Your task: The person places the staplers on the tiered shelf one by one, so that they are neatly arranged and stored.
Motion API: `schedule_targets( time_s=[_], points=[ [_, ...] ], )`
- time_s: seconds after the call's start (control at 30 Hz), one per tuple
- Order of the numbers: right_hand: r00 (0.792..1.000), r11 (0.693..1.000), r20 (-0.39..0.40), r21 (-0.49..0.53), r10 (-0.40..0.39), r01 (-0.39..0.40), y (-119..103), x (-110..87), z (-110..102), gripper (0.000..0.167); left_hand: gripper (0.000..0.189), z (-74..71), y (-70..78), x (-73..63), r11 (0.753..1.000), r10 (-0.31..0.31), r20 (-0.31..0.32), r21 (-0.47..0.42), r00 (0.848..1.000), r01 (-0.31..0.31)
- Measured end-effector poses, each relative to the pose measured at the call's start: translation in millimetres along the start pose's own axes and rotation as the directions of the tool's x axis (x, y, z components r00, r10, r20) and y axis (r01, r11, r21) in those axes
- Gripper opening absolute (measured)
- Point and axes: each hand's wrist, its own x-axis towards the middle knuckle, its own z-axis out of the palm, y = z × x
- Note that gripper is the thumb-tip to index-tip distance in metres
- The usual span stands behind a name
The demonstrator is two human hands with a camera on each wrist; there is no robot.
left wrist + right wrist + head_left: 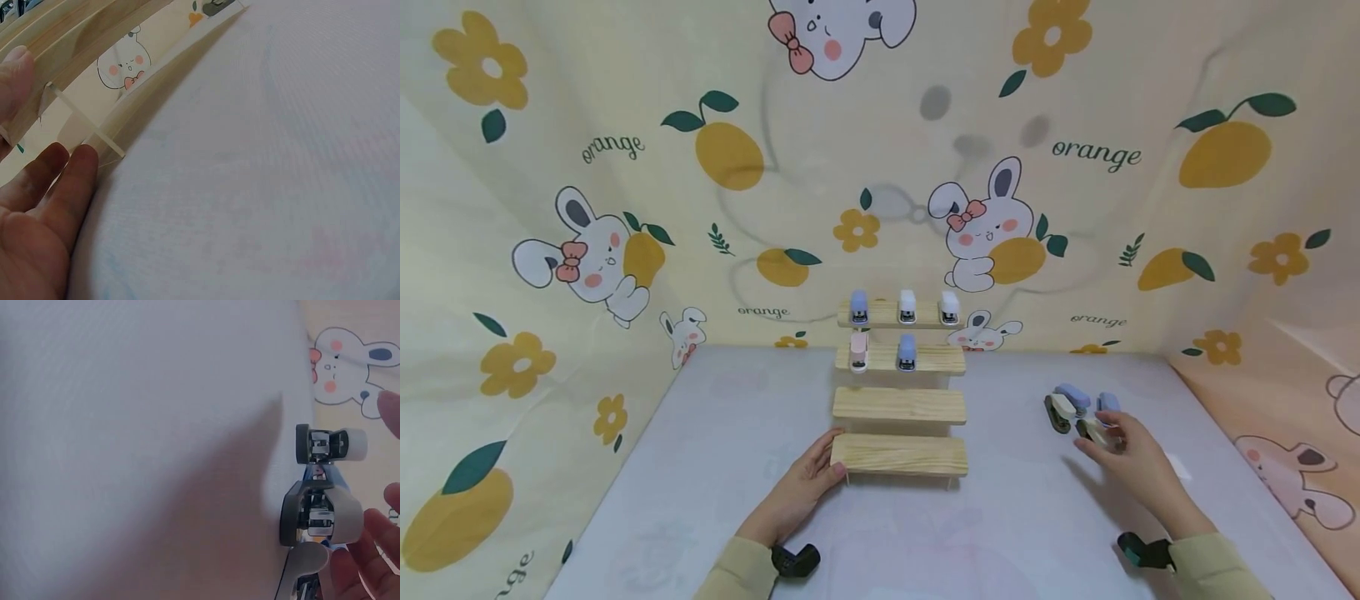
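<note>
My left hand (pixel 808 479) grips the left end of the lowest board on a stepped wooden rack (pixel 898 456); in the left wrist view its thumb lies on the wood and fingers are beside a thin leg (pixel 87 122). At the right, my right hand (pixel 1131 454) reaches over a dark-green and cream mini stapler (pixel 1096 432). Its fingers are close around that stapler (pixel 344 515), while the thumb stands apart in the right wrist view. Beside it lie another green and cream stapler (pixel 1060 411) and two blue ones, left (pixel 1072 397) and right (pixel 1108 403).
The rack's top board carries a blue stapler (pixel 859 307) and two white ones (pixel 907 307). A pink stapler (pixel 859 350) and a blue one (pixel 907 352) stand on the board below. A patterned cloth (pixel 880 167) surrounds the white table (pixel 715 433).
</note>
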Motion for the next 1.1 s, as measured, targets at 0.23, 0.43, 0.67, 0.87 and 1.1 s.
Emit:
schedule_targets(
  time_s=[0.23,0.43,0.67,0.87,1.1],
  points=[
    [0.995,0.995,0.085,-0.089,0.051,-0.044,2,1.1,3,0.089,0.074,-0.7,0.5,-1.3,1.000,-0.025,-0.008,0.017,1.000,0.025],
    [0.996,0.995,0.089,-0.100,0.032,-0.023,2,-0.2,5,0.087,0.073,-1.4,-1.1,-2.2,1.000,-0.009,0.001,0.001,1.000,0.009],
    [0.995,0.995,0.076,-0.082,0.058,-0.052,3,1.4,4,0.082,0.071,0.0,-0.2,-2.0,1.000,0.008,0.001,-0.006,1.000,-0.008],
    [0.986,0.992,0.133,-0.092,0.100,-0.088,8,2.5,4,0.089,0.071,2.5,-0.6,-0.8,1.000,0.003,0.005,-0.004,1.000,-0.003],
    [0.974,0.991,0.194,-0.085,0.121,-0.106,10,11.8,5,0.088,0.070,0.7,0.0,-0.8,1.000,0.001,-0.007,0.001,1.000,-0.001]
  ],
)
